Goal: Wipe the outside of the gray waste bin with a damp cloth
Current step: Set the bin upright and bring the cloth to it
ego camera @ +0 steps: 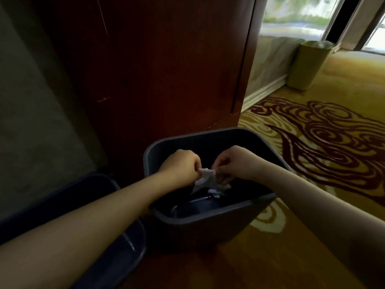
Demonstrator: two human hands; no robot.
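A dark gray rectangular waste bin [210,215] stands upright on the carpet in the middle of the view, its inside dark. Both my hands hover over its open top. My left hand [181,165] is closed on one end of a small crumpled white cloth [205,179]. My right hand [235,163] pinches the other end with its fingertips. The cloth hangs bunched between the two hands, above the bin's opening, touching no wall that I can see.
A second dark bin [116,243] sits at the lower left, partly under my left forearm. A dark red wooden panel [158,69] rises right behind the gray bin. An olive bin [308,65] stands far right by the window. Patterned yellow carpet [325,142] spreads to the right.
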